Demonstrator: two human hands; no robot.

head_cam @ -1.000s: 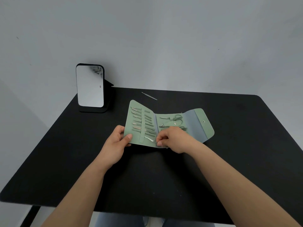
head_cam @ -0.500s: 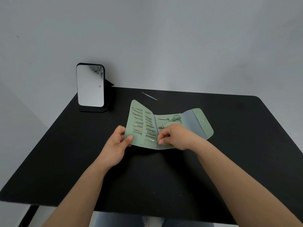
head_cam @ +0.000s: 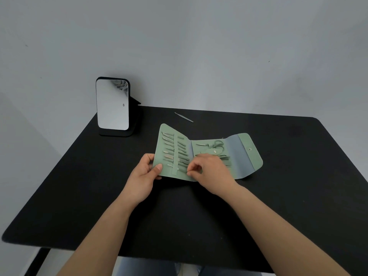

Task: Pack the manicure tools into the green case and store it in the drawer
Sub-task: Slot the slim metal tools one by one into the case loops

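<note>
Head view: left hand (head_cam: 143, 177) reaches forward, thumb on top, grip closed on the near-left edge of the open green case (head_cam: 235, 154). Right hand (head_cam: 209, 172) curls, fingertips pinching a thin manicure tool (head_cam: 180, 169) at the centre fold. Case lies mid-surface (head_cam: 298, 196), long axis left-right, flap pointing right. Loose tweezers (head_cam: 183, 117) lie behind it.

obstacles: mirror (head_cam: 112, 104) back-left, loose tool (head_cam: 183, 117) behind case (head_cam: 247, 156) | elsewhere open

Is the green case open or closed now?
Open: the green case lies spread on the table, snap flap unfolded, tools showing.
</note>
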